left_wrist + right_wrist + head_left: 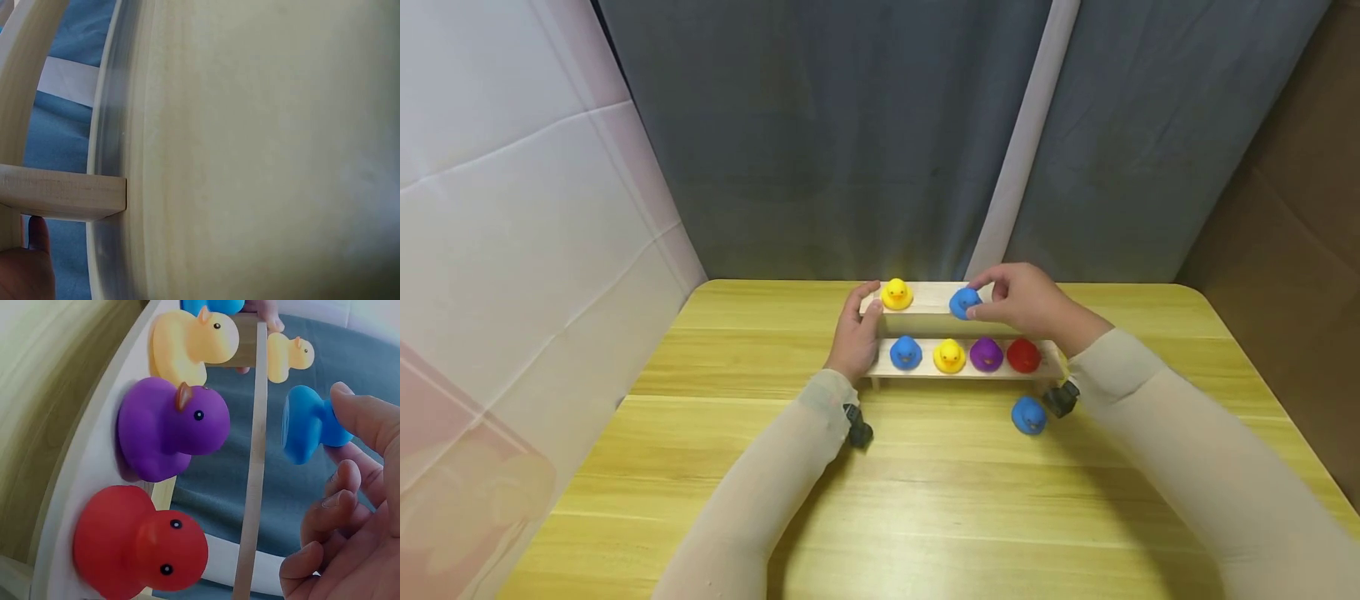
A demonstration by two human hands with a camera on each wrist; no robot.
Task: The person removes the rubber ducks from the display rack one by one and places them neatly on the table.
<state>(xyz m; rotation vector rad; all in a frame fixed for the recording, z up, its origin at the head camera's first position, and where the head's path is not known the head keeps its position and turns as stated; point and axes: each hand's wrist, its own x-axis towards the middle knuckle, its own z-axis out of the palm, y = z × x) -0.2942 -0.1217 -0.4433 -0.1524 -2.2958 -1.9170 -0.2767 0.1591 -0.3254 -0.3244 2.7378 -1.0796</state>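
My right hand (1036,302) pinches a blue rubber duck (962,303) between thumb and fingers. In the right wrist view that blue duck (304,425) is held beside the upper board, a gap showing between its base and the wood. My left hand (853,337) grips the left end of the two-tier wooden stand (928,297), thumb in front. A yellow duck (897,294) sits on the upper tier near my left fingers. Along the lower tier stand a blue duck (906,353), a yellow duck (950,356), a purple duck (987,355) and a red duck (1023,356).
Another blue duck (1028,415) lies on the wooden table (940,500) in front of the stand's right end, close to the camera on my right wrist. Grey curtain (850,150) hangs behind the table's far edge. A white cloth wall (527,217) is at the left.
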